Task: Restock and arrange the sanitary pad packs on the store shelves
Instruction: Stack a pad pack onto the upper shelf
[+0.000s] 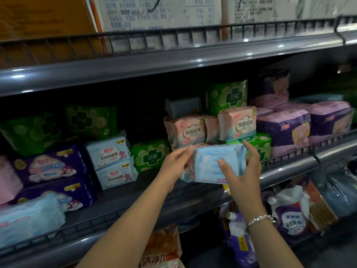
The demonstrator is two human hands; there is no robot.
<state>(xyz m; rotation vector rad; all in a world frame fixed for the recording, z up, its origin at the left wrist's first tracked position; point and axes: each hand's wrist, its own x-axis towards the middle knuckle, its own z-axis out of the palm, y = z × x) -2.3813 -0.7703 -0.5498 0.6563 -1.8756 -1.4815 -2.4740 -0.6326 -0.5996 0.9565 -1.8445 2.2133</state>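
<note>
A light blue pad pack [210, 161] is held in front of the middle shelf [289, 171], just above its front rail. My right hand [241, 175] grips it from the right, thumb on its face and fingers over its top right corner. My left hand [173, 161] holds its left edge with the fingers curled round it. Behind the pack stand pink packs [190, 132] and another pink pack [238, 122] on a green pack [258, 142]. Part of a further pack shows behind the blue one, mostly hidden.
On the shelf's left lie green packs [90, 120], two white-blue packs [110, 153], dark purple packs [50, 167] and a pale blue pack [29, 217]. A green pack [150, 154] sits mid-shelf. Purple packs [284, 128] fill the right. Detergent pouches [291, 217] hang below.
</note>
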